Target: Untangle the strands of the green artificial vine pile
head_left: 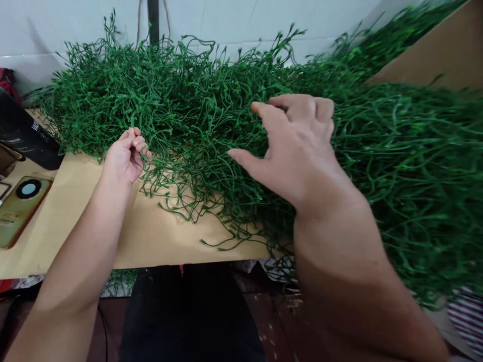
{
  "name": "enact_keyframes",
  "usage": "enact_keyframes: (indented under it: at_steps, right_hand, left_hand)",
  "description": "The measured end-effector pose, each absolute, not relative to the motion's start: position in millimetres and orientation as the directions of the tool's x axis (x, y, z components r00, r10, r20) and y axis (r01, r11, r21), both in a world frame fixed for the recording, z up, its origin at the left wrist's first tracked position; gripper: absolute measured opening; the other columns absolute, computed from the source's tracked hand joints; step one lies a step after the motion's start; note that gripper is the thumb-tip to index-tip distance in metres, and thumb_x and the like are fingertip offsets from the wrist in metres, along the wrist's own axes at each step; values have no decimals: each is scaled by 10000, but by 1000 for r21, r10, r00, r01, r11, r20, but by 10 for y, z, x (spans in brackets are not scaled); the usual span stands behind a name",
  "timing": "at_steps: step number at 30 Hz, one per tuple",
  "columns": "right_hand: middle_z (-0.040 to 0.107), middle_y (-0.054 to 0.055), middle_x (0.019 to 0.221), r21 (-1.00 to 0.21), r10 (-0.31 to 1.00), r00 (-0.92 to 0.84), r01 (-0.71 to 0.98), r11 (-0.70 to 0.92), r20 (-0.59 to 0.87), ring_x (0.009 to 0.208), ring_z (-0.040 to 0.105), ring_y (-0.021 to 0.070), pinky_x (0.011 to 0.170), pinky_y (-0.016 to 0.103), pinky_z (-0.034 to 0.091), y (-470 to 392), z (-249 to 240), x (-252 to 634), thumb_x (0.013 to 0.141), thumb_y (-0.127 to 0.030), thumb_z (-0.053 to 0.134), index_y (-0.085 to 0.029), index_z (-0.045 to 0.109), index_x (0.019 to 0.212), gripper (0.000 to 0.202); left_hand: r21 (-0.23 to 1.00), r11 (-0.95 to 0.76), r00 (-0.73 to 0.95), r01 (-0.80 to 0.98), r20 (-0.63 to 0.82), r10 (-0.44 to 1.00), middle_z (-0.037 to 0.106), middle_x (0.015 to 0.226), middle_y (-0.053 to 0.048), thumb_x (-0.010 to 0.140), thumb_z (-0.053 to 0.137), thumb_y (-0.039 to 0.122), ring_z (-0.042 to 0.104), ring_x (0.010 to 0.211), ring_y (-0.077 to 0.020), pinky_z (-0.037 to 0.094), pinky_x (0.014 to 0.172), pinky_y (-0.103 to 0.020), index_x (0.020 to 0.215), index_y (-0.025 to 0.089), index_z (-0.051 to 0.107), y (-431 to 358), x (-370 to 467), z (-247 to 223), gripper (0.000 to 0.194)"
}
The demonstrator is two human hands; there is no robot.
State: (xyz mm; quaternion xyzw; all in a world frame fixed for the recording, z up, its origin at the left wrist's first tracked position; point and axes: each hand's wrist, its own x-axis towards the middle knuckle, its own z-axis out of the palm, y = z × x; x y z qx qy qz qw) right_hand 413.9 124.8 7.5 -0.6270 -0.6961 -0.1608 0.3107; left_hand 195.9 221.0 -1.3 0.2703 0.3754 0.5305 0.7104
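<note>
A long heap of thin green artificial stems (pixel 211 110) lies across the cardboard-covered table (pixel 162 241) and spreads to the right edge of the view. At the heap's front left, my left hand (pixel 130 153) is closed, its fingertips pinched together beside some loose stems; what they hold, if anything, is too small to make out. Over the middle of the heap is my right hand (pixel 294 136), with thumb and index finger spread apart and the other fingers bent. Nothing shows between its thumb and fingers except the stems behind.
A black bottle (pixel 28 133) lies tilted at the left, near a phone in a yellowish case (pixel 23 208). Brown cardboard (pixel 437 50) rises at the back right. Behind the heap stands a white tiled wall (pixel 226 22). More green stems show below the table's front edge.
</note>
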Motion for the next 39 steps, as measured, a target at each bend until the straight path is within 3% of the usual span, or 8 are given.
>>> enact_keyframes:
  at_steps: [5,10,13,28,31,34,36,39]
  right_hand:
    - [554,131,1126,-252,825,-221,883,395,520,1086,486,273,910,456,409,1339,25,3595,843,-361,517,-157,528,1150,368]
    - [611,82,902,-434,936,-221,840,326,275,821,548,183,743,320,413,1586,-166,3220,887,-296,444,-125,564,975,227]
    - [594,45,843,-487,927,-248,795,361,282,760,522,143,690,267,369,1617,-223,3192,908,-246,390,-147,570,917,206]
    - [572,57,720,-377,927,-265,856,353,266,605,440,138,567,285,283,1259,-190,3145,863,-186,333,-161,571,831,242]
    - [598,72,696,-310,859,-469,801,512,206,551,445,155,500,301,290,945,-176,3047,767,-158,406,-165,590,823,193]
    - [608,52,671,-250,609,-712,555,793,349,543,466,158,454,302,327,699,-137,3012,741,-164,415,-204,622,817,224]
    - [580,52,622,-242,699,-606,664,707,379,548,476,159,470,303,361,705,-66,3128,754,-148,401,-205,625,756,231]
    - [581,74,683,-202,875,-271,905,373,402,634,527,163,573,317,417,879,102,3528,835,-198,403,-181,612,681,260]
  left_hand:
    - [806,269,181,-527,-203,962,341,439,87,939,316,148,358,339,-19,373,395,-127,684,159,451,2177,2035,-52,289]
    - [816,224,163,-533,-161,973,346,444,77,933,319,130,358,348,-16,369,394,-123,665,145,463,2211,2056,-126,304]
    - [821,211,154,-530,-151,976,357,447,73,927,337,132,366,356,-17,361,390,-121,662,146,470,2247,2037,-159,297]
    - [889,182,75,-420,-166,983,317,428,82,836,379,22,311,328,-13,244,357,-125,632,168,405,2230,2179,-118,251]
    - [856,122,-107,-502,-201,974,272,397,84,833,349,-2,243,310,-10,172,343,-121,625,176,367,2343,1971,-103,274]
    - [831,110,-187,-545,-248,951,265,379,87,888,389,118,220,303,-17,169,327,-124,611,182,355,2401,1757,-64,286]
    - [840,185,-47,-510,-242,969,307,395,88,885,438,158,277,319,-20,219,337,-117,630,187,399,2375,1723,-38,259]
    - [890,215,108,-401,-187,976,407,451,80,870,479,198,400,378,-30,349,393,-119,664,185,454,2302,1797,-21,208]
